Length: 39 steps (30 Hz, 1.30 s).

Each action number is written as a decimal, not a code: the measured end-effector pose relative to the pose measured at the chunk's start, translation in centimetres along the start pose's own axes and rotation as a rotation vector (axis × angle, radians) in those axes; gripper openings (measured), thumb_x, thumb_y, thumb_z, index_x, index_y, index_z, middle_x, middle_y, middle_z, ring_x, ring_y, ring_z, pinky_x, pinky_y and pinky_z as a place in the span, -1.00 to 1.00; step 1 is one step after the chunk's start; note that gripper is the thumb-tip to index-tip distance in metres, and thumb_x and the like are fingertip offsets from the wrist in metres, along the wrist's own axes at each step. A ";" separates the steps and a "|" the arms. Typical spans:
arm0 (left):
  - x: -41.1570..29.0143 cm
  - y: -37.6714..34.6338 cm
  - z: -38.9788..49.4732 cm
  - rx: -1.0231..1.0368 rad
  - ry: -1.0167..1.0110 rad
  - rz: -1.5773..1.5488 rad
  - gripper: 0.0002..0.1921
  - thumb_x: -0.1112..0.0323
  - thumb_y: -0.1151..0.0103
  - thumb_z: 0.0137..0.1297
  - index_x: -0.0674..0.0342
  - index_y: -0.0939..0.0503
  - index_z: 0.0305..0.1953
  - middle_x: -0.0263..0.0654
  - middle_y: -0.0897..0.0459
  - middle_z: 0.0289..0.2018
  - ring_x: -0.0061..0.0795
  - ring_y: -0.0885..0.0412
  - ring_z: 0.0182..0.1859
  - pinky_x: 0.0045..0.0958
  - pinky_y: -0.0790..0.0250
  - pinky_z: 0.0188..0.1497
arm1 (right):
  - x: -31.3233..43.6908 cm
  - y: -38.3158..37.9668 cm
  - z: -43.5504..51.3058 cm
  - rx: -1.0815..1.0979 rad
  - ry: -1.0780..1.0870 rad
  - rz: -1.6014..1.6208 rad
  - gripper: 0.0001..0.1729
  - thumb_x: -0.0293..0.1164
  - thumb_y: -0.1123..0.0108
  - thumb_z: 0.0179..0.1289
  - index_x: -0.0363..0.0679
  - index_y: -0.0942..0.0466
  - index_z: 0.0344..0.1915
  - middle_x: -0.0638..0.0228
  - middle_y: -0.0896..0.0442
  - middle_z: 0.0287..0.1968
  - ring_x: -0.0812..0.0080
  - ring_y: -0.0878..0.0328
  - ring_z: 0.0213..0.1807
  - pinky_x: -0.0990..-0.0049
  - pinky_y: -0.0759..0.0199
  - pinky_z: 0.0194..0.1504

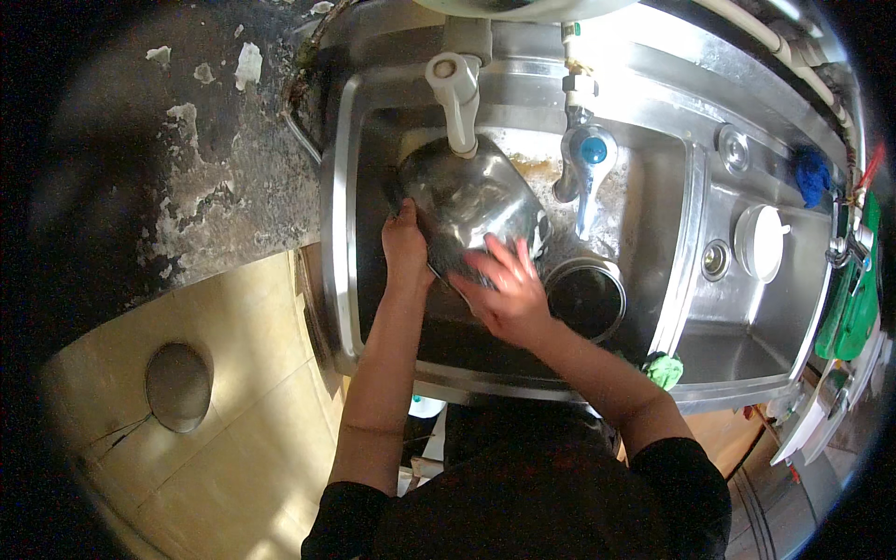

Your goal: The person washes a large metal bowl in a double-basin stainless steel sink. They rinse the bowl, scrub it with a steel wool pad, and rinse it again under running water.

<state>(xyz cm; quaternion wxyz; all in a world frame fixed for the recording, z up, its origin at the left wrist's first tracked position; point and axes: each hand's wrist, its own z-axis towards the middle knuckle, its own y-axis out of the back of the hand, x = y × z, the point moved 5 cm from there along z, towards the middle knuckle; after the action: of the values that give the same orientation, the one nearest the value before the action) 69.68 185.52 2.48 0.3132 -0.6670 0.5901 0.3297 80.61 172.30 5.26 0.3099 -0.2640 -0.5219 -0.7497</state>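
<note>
My left hand (406, 245) grips the left side of a shiny stainless steel vessel (469, 189), thumb up along its wall. The vessel is tilted in the left basin, directly below the spout of a white plastic tap (458, 105). Over the vessel's near side is my right hand (514, 297), fingers spread and slightly blurred; whether they touch the metal I cannot tell. White suds or light patches show on the vessel's right edge. A round, metal-rimmed vessel (621, 290) with a dark inside stands in the basin, right of my right hand.
A lever tap with a blue cap (593, 150) hangs over the basin (647, 210). White bowls (759, 241) sit in the right basin. A green scrubbing cloth (663, 369) lies on the front rim. A blue scrubber (812, 175) and green board (857, 301) are far right; a worn slab (231, 140) adjoins left.
</note>
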 end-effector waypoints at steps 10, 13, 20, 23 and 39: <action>-0.3 -1.3 -0.4 0.117 -0.003 0.143 -0.64 0.27 0.10 0.41 0.31 -0.33 0.14 -0.17 -0.50 -0.04 -0.29 -0.49 -0.04 -0.28 -0.37 -0.02 | -5.5 1.6 9.2 0.179 -0.221 -0.028 -0.66 -0.42 -0.09 0.15 -0.07 -0.56 -0.03 0.12 -0.51 0.06 0.08 -0.37 0.17 0.04 -0.11 0.22; 0.3 -0.7 -0.5 0.147 0.052 0.052 -0.59 0.26 0.09 0.41 0.32 -0.28 0.19 -0.16 -0.48 -0.01 -0.26 -0.47 0.00 -0.28 -0.34 0.03 | -4.5 1.0 6.4 -0.201 -0.068 0.147 -0.70 -0.48 -0.12 0.08 -0.20 -0.57 -0.12 0.10 -0.54 -0.07 0.15 -0.49 -0.09 0.23 -0.35 -0.02; 1.4 2.9 -0.1 -0.097 0.099 0.357 -0.54 0.17 0.00 0.38 0.35 -0.29 0.16 -0.16 -0.50 -0.03 -0.27 -0.48 -0.04 -0.26 -0.34 0.03 | -21.0 -8.2 7.5 -0.201 -0.672 1.196 -0.67 -0.28 -0.04 0.30 -0.33 -0.50 -0.12 0.20 -0.61 -0.17 0.40 -0.52 -0.17 0.41 -0.39 -0.08; 0.1 4.2 0.4 0.054 -0.002 0.185 -0.63 0.15 -0.01 0.37 0.33 -0.42 0.03 -0.20 -0.55 -0.16 -0.33 -0.50 -0.10 -0.30 -0.34 -0.02 | -22.3 -9.9 1.7 -0.047 -0.701 0.723 -0.61 -0.24 -0.04 0.31 -0.31 -0.49 -0.04 0.09 -0.60 -0.10 0.24 -0.51 -0.04 0.34 -0.35 0.03; 0.3 9.3 0.3 0.079 -0.034 0.025 -0.70 0.09 0.00 0.38 0.06 -0.40 -0.49 -0.47 -0.40 -0.72 -0.61 -0.35 -0.70 -0.52 -0.23 -0.65 | -10.6 -2.6 -2.3 -0.199 -0.516 0.814 -0.72 -0.52 -0.13 0.22 -0.23 -0.54 -0.05 0.24 -0.42 0.13 0.38 -0.30 0.19 0.39 -0.11 0.21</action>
<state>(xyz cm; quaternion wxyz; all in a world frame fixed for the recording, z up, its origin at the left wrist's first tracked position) 60.44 184.63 1.80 0.3454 -0.6410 0.6055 0.3212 85.60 172.86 -4.70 0.4116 -0.6519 -0.3618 -0.5241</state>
